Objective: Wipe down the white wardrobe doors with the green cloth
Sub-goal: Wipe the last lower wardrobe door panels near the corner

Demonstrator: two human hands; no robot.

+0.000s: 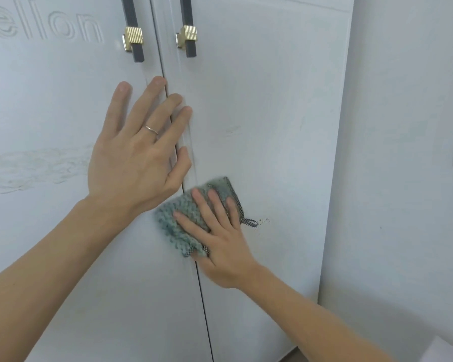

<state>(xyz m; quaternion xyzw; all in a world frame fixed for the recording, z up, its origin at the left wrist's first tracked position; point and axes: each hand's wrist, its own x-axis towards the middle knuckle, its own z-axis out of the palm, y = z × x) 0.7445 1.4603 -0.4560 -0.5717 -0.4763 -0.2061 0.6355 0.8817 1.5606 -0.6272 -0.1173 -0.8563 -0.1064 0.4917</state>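
A right hand [220, 239] presses a green knitted cloth [194, 218] flat-fingered against the white wardrobe doors [272, 100] beside the centre seam; the left hand [136, 152] braces, fingers spread. Dark specks [262, 222] just right deserve firm, overlapping strokes.

My right hand [217, 239] hides much of the green cloth [183, 218]; the top edge crops both door handles [135, 30].
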